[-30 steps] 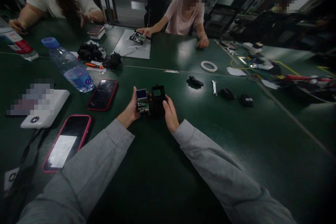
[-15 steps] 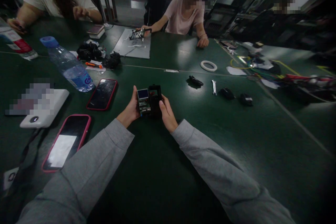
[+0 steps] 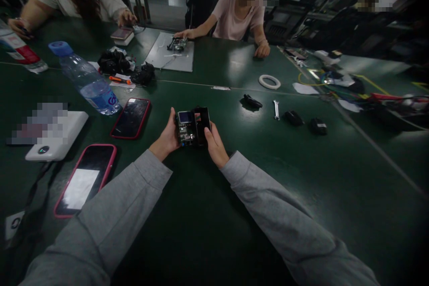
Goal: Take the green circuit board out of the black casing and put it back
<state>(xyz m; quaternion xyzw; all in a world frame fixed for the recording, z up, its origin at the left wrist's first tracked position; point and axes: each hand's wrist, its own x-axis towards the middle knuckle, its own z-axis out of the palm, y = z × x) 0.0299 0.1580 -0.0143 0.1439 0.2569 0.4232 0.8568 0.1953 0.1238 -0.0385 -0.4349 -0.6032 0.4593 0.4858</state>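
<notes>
My left hand (image 3: 167,138) grips a small circuit board with a screen (image 3: 186,127) by its left side, thumb up along the edge. In my right hand (image 3: 215,144) is a black plastic cover (image 3: 201,130) with a rectangular window, pinched at its right side. The cover stands tilted against the board's right edge; whether the two are joined there I cannot tell. Both are held together above the green table (image 3: 214,214). The fingers beneath the parts are hidden.
Two phones (image 3: 131,118), a white power bank (image 3: 62,138) and a water bottle (image 3: 89,82) lie or stand to the left. At right are a wrench (image 3: 275,110), black parts (image 3: 294,118) and a tape roll (image 3: 269,82). Co-workers sit across, one touching a board (image 3: 179,44).
The black cover has turned in my right hand, its window now angled toward the board. Across the table, one co-worker's hand has reached down to the box, and another has lowered a board.
</notes>
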